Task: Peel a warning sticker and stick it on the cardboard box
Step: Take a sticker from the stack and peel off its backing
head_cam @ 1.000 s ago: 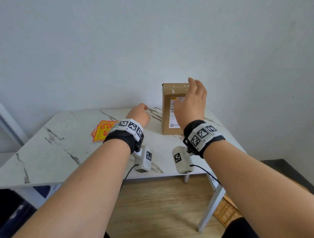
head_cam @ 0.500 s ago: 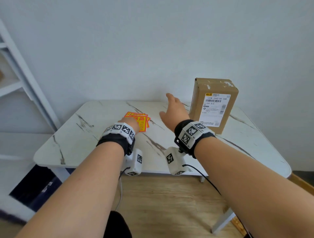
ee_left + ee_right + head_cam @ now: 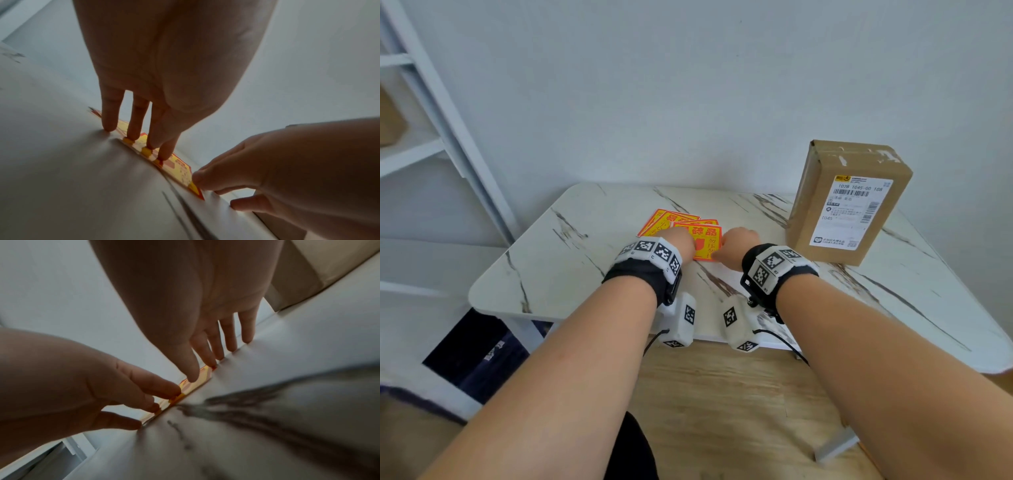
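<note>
Several orange and yellow warning stickers lie fanned on the marble table. My left hand presses straight fingers down on the top sticker; the little finger touches the table beside it. My right hand is just right of it, its fingertips touching the sticker's near right corner, thumb on the table. In the right wrist view its fingers reach down to the sticker's edge. The cardboard box stands upright at the right, with a white shipping label facing me.
A white shelf frame stands left of the table against the wall. The table's front edge lies just under my wrists, with wooden floor below. The box's base is close beyond my right hand.
My right hand left the box and came down left onto the stickers. My left hand moved onto the sticker pile too. The view has swung left, so the box now sits at the right.
</note>
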The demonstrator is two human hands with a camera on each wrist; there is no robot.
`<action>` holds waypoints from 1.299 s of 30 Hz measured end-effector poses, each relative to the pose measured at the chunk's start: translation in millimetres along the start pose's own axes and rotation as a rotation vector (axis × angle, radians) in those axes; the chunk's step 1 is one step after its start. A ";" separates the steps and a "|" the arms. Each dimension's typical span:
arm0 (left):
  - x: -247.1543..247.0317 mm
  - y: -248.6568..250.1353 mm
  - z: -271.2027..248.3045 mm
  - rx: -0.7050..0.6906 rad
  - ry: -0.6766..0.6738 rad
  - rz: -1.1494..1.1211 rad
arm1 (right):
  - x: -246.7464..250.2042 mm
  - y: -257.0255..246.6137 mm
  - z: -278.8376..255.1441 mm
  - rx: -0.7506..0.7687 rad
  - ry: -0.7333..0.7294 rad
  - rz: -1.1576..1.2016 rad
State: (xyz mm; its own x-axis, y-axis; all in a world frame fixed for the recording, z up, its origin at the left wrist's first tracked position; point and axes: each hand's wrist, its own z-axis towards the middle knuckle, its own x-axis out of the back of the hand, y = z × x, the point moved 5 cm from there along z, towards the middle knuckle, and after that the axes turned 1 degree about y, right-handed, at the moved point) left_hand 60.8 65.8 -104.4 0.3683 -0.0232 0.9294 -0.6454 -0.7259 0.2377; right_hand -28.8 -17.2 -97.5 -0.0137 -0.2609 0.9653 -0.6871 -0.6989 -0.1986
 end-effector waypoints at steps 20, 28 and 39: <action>13.2 -11.6 7.1 0.056 0.123 0.053 | -6.2 9.9 1.3 -0.151 0.030 0.310; 16.9 -11.4 -0.2 0.089 0.187 0.050 | -4.8 15.9 1.5 -0.113 0.037 0.363; 36.2 10.2 -29.7 0.000 0.247 -0.351 | 8.3 36.7 -22.5 -0.057 0.127 0.539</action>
State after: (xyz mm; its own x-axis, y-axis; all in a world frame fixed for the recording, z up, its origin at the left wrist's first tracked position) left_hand 47.7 78.0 -60.0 0.3943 0.3904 0.8319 -0.5097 -0.6603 0.5515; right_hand -70.5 -30.1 -93.0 -0.4597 -0.4866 0.7429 -0.5968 -0.4502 -0.6642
